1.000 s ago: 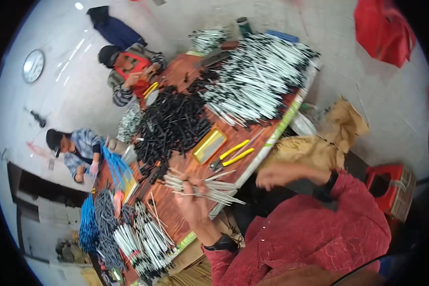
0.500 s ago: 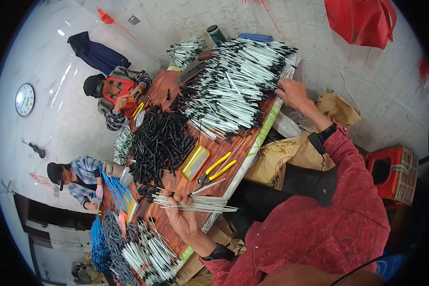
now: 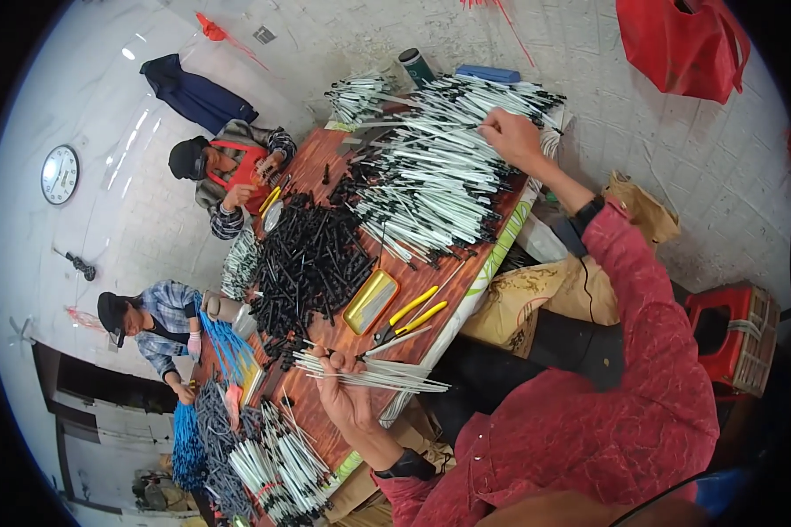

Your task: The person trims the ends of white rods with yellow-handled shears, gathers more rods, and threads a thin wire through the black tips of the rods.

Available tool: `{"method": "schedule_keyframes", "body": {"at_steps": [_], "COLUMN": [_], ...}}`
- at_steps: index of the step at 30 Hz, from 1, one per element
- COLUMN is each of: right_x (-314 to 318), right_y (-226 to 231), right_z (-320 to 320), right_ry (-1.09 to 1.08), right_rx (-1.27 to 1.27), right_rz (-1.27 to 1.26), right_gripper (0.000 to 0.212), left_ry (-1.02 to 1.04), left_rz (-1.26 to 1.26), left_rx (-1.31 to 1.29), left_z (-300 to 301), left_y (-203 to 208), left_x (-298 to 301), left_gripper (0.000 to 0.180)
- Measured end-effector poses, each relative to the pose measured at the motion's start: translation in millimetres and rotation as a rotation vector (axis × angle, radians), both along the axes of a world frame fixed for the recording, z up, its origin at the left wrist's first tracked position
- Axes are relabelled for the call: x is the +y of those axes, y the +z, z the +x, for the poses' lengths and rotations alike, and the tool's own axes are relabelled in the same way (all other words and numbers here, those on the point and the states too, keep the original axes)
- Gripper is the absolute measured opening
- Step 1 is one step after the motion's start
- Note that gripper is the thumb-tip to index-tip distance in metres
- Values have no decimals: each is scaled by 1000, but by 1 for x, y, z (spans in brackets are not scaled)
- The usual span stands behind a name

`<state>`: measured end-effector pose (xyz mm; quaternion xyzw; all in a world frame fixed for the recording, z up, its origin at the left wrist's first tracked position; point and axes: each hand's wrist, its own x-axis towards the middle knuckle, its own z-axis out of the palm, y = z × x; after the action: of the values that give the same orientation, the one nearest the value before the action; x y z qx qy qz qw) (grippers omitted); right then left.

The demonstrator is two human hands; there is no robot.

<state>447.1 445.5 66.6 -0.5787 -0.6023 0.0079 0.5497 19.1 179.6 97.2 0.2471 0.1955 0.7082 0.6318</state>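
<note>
My left hand (image 3: 347, 400) is closed around a loose bundle of thin white rods (image 3: 404, 378), held over the near edge of the table. My right hand (image 3: 511, 140) is up over the large pile of white sticks with black ends (image 3: 439, 189). Its fingers are curled together; what they hold, if anything, is too small to make out. Between the hands lie a pair of pliers with yellow handles (image 3: 417, 303) and a shallow yellow tin (image 3: 359, 294). Left of the tin is a heap of small black parts (image 3: 303, 259).
Two people, one in a red apron (image 3: 240, 167) and one in a checked shirt (image 3: 167, 307), work along the far side of the wooden table (image 3: 330, 329). Bundles of white sticks (image 3: 277, 470) and grey and blue pieces (image 3: 187, 448) lie at the lower left. A red stool (image 3: 721, 303) stands at right.
My right hand has moved from the pile's right edge up and left, over the pile. My left hand still holds the rods. The whole view has shifted slightly.
</note>
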Motion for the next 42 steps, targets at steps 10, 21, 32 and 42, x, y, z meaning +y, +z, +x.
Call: {"method": "schedule_keyframes", "body": {"at_steps": [10,21,32,42], "right_x": [-5,-110,-176,-196], "right_y": [30,55,34,-8], "right_z": [4,-79,-138,-155], "right_ry": [-56,1066,1485,1648], "right_rx": [-213,406,204,788], "right_rz": [55,-633,-964,-1482], "right_gripper": [17,21,31,46], "left_ry": [14,283,161,233], "left_rz": [3,-112,9,25], "left_rx": [-9,84,169,176], "left_z": [-3,-10,10,4], "left_y": [-8,-12,-3,-7], "left_x": [-1,18,9,6], "left_gripper": [24,26,25,23]}}
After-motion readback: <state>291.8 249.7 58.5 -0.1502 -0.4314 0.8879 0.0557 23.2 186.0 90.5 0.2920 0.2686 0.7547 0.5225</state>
